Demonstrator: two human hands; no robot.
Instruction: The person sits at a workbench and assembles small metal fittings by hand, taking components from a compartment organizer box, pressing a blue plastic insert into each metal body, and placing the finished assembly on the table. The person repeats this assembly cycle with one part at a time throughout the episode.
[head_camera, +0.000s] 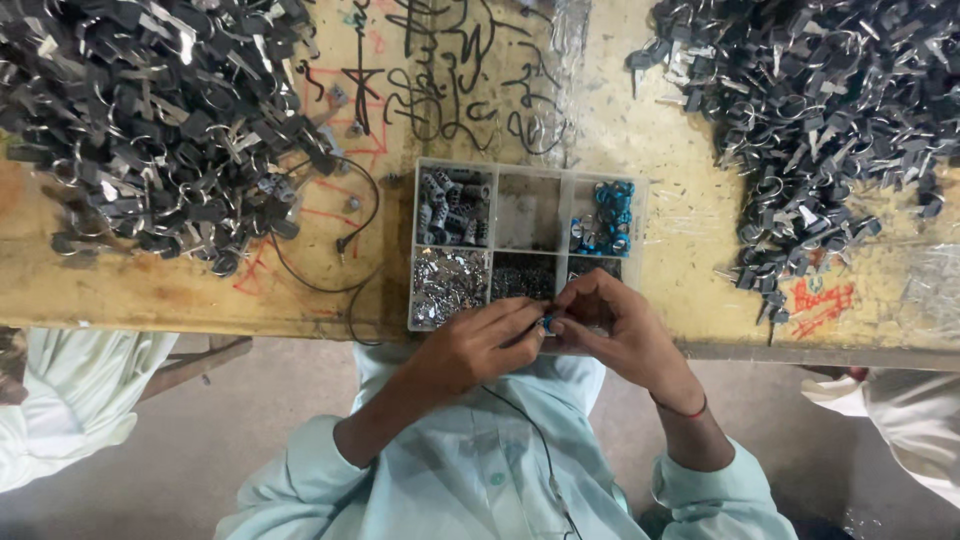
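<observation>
Both hands meet at the near edge of the bench (200, 290), just in front of a clear tray (640, 215) with six compartments. The left hand (480, 345) and right hand (610, 325) pinch a small blue part (547, 322) between their fingertips, fingers closed narrow around it; the part is too small to make out further. It sits just near of the tray's near row.

In the tray, the far left compartment holds grey-and-white cylinders (452, 208), the far right one holds blue rings (605, 220), and the near left one holds shiny metal bits (448, 285). The near middle compartment holds dark small pieces.

A heap of dark keys on rings (150, 120) lies far left on the bench, a second heap (820, 110) far right. A thin black wire (350, 230) loops between the left heap and the tray. Pale sleeves of other people show at the left and right edges.
</observation>
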